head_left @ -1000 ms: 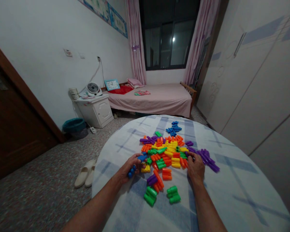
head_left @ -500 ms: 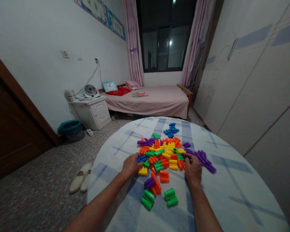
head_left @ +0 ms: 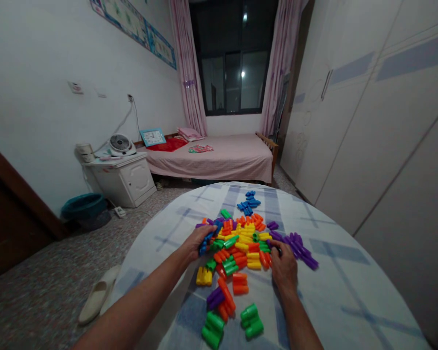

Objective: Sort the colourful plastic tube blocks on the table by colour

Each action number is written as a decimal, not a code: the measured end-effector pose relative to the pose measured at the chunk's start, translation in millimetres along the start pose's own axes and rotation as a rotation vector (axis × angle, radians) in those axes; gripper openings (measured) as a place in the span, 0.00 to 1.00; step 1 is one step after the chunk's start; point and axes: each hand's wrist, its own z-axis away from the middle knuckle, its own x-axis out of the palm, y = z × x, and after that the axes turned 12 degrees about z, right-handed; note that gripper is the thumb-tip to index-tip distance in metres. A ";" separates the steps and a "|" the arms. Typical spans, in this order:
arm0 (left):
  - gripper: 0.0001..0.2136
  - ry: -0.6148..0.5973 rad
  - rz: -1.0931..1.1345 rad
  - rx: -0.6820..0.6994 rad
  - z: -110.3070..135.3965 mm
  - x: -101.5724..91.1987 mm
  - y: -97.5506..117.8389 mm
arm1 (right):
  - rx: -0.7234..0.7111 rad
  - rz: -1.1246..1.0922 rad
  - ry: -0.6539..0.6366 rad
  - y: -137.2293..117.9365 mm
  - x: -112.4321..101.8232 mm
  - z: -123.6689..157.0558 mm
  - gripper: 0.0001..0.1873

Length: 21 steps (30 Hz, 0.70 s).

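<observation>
as the left hand (head_left: 198, 241) slides off the yellow pieces (head_left: 204, 276) and up the left edge of the pile (head_left: 245, 241), head view shows its fingers curled round blue pieces (head_left: 205, 241). yellows now lie alone on the worktop (head_left: 336, 277), nearer the person. right hand (head_left: 282, 266) has barely shifted, fingers bent onto the pile's right rim beside the purple pieces (head_left: 301, 249); grip or mere touch, can't tell. judged from this, blues are what's being handled, w/ the heap mostly mixed.

On the table (head_left: 336, 291), a block heap (head_left: 241, 243) between left hand (head_left: 197, 241) and right hand (head_left: 283, 265). Behind, a bed (head_left: 222, 158); left of it, a cabinet (head_left: 126, 177) under a fan (head_left: 120, 144).
</observation>
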 end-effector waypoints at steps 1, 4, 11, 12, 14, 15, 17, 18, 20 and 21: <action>0.13 0.000 -0.016 0.014 -11.6 10.3 3.2 | -0.001 -0.003 -0.005 0.5 0.1 -0.1 0.17; 0.11 0.030 -0.098 0.094 -48.2 41.4 12.7 | 0.009 -0.011 -0.018 2.2 0.8 -0.4 0.17; 0.15 0.159 -0.346 0.294 -119.3 97.7 34.9 | 0.011 -0.013 -0.014 4.0 0.6 0.8 0.15; 0.17 0.175 -0.385 0.324 -126.7 100.3 38.3 | 0.016 -0.014 -0.018 3.6 0.0 1.3 0.15; 0.19 0.200 -0.474 0.386 -138.8 98.2 44.1 | 0.024 -0.012 -0.028 2.6 -1.0 2.1 0.15; 0.19 0.200 -0.526 0.411 -143.3 93.6 45.9 | 0.025 -0.010 -0.029 2.1 -1.3 2.4 0.15; 0.17 0.159 -0.643 0.433 -148.6 78.9 46.0 | 0.026 -0.002 -0.027 1.9 -1.4 2.8 0.15; 0.15 0.117 -0.705 0.432 -149.2 69.8 44.4 | 0.025 0.003 -0.025 2.1 -1.2 2.8 0.15; 0.11 0.015 -0.825 0.420 -146.5 51.4 38.9 | 0.027 0.007 -0.024 3.2 -0.4 2.6 0.15; 0.10 -0.030 -0.880 0.417 -143.6 43.3 35.6 | 0.028 0.009 -0.023 3.9 0.1 2.5 0.15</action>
